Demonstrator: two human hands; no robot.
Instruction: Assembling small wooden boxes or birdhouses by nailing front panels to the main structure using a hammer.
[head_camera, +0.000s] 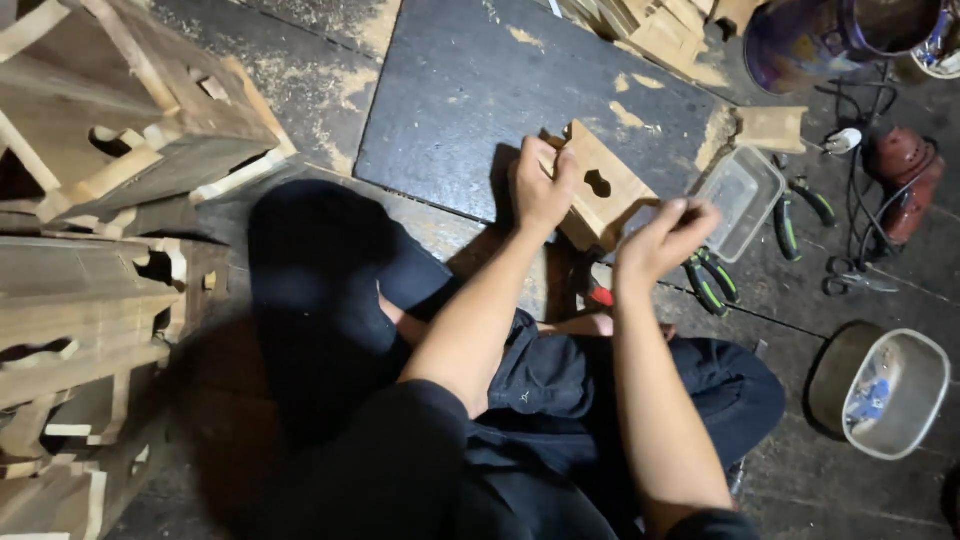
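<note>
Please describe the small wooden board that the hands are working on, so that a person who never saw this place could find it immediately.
Start at the big dark panel lying flat on the floor. At its near edge, the left hand grips a small pale wooden board, and the right hand is beside it. Unlike the large wooden frames stacked at the left, it is one small piece with a single dark cut-out hole.

Dim overall, lit by one harsh source from above and slightly behind. Bright on both forearms and on the wooden piece (603, 190), washed pale at the stacked wooden frames (90, 130) on the left. Deep black shadow over the lap and floor (300, 80), swallowing detail in the dark clothing. Slight glare on the clear plastic tray (742, 190). Soft motion blur at the right hand (665, 240). Mild wide-angle bending toward the edges; corners murky.
</note>
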